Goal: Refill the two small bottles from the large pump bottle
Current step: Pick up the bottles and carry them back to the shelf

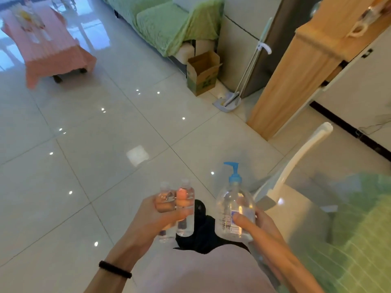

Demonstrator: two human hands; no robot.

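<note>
- Small bottles, count: two. Both are clear with clear caps, and they stand upright and side by side with their walls touching. They are the left small bottle (pixel 165 190) and the right small bottle (pixel 185 187).
- Large pump bottle (pixel 231 199), count: one. It is clear and upright, with one blue pump head (pixel 233 172) whose spout points left. It sits just right of the small bottles and does not touch them.
- Hands, count: two.
- The left hand (pixel 156 218) grips both small bottles together, with its fingers wrapped round their middles. Both bottles are held in the air, near centre.
- The right hand (pixel 261 226) grips the large pump bottle low on its right side, with the thumb lying across the label. This bottle is also held in the air.
- Wristband (pixel 115 269), count: one. It is black and sits on the left wrist.
- Surface below: a floor (pixel 105 155) of glossy pale tiles that reflects spots of light.
- Near right: one glass-topped table (pixel 306 208) with green cloth beneath the glass, and one white chair (pixel 296 163) beside it.
- Far left: one low table (pixel 50 51) under a pink cloth.
- Far centre: one sofa (pixel 160 24) under a green cover, with one open cardboard box (pixel 203 75) at its end.
- Far right: one long-handled broom (pixel 247 72) that leans on a grey cabinet, and one wooden panel (pixel 296 81).
</note>
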